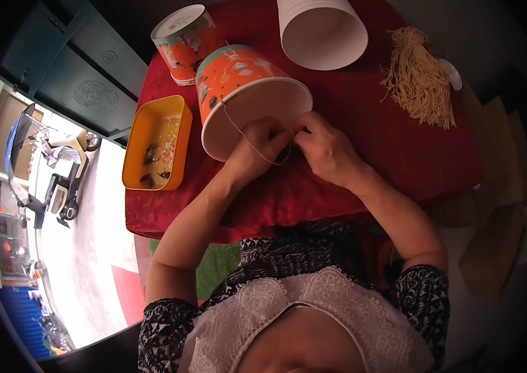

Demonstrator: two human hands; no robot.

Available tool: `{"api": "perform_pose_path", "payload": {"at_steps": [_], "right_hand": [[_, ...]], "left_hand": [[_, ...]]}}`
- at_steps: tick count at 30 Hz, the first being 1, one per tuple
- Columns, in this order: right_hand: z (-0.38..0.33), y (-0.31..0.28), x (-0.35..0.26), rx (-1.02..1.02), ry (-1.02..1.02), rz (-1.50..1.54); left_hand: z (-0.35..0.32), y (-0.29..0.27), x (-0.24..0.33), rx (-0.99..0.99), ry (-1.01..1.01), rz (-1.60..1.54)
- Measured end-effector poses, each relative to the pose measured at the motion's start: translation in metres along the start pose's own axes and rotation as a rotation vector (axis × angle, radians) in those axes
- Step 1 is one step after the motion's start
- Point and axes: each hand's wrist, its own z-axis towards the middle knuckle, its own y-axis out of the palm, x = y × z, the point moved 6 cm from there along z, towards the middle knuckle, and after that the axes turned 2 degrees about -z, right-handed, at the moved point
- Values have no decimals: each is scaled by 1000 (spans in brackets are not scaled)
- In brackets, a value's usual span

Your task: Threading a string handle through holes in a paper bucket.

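An orange patterned paper bucket (238, 69) with a pale green band lies tilted on the table, its white mouth toward me. A thin tan cord (248, 140) hangs from the left side of its rim and loops across my left wrist to my fingers. My left hand (264, 142) is closed at the bucket's mouth, its fingertips curled inward and partly hidden. Pinched close beside it at the right of the rim, my right hand (327, 148) has the cord at its fingertips. Where the cord ends between the fingers is hard to make out.
A yellow tray (179, 152) with small bits in it stands at the left. Stacked orange buckets (179, 53) sit behind, white stacked buckets (325, 37) at the back. A bundle of tan cords (419, 78) lies right on the red cloth (375, 124). Cardboard (493, 236) stands beyond.
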Motion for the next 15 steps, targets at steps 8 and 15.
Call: {"api": "perform_pose_path", "payload": {"at_steps": [8,15], "right_hand": [[-4,0,1,3,157,-10],[-8,7,15,-29,277,40]], "left_hand": [[-2,4,-11,46,231,123],[-6,13,1,89,261,258]]}}
